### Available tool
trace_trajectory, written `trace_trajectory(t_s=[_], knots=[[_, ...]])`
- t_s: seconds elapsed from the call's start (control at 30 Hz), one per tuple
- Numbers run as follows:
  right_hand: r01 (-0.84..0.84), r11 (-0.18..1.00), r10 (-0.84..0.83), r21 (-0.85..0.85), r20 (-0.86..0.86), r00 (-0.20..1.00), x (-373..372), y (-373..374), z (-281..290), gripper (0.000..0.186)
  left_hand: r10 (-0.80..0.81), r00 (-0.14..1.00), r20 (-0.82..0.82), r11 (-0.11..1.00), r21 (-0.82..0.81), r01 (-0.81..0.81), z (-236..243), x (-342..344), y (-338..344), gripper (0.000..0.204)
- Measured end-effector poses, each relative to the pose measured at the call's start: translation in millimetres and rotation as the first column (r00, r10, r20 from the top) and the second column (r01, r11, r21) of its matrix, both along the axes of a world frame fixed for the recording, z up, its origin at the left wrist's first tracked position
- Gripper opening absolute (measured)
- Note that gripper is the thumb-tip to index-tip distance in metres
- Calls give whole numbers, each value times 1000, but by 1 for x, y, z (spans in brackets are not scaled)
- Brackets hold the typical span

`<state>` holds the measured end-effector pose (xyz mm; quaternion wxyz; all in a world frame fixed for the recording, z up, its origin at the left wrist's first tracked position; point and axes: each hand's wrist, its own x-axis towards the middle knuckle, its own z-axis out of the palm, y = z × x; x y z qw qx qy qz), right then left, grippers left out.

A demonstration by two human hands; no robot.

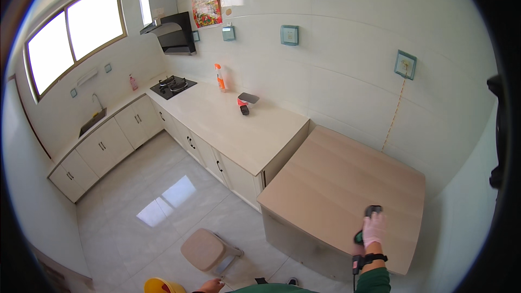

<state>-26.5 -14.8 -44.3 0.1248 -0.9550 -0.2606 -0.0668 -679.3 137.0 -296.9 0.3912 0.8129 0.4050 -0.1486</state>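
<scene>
On the brown tabletop [347, 173] at the right, my right hand [373, 230] wears a pale pink glove and is closed over a dark object. Black ends of this object [373, 210] stick out beyond the fingers, and a dark green and black part shows left of the palm. Its kind is not clear. A black strap with a small device [372, 260] circles my right wrist. Only part of my left hand [211, 286] shows at the lower edge, between a yellow bucket [157, 285] and a beige stool [203, 249]; its fingers are mostly cut off.
A pale counter [233, 130] bears a spray bottle [219, 77], a dark and red object [245, 103] and a gas hob [172, 86]. Further left are a pink bottle [133, 82] and a sink [93, 122]. A range hood [176, 32] hangs above the hob.
</scene>
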Motion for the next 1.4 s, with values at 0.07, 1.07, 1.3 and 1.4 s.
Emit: trace_trajectory(t_s=[0.07, 1.07, 1.3, 1.4], knots=[[202, 979, -202, -18, -12, 979, 17, -27, 7, 48, 132, 989, -61, 990, -36, -134, 6, 2, -2, 59], [-57, 995, 63, -87, 66, 996, -109, 97, 10, 43, 304, 945, -122, 942, -107, -317, 11, -54, -6, 58], [-116, 989, 124, -88, 92, 988, -122, 129, 6, 43, 255, 955, -149, 953, -129, -274, -2, -79, 16, 54], [-162, 982, 171, -94, 104, 980, -120, 151, 3, 43, 361, 902, -238, 904, -147, -401, -6, -77, 28, 48]])
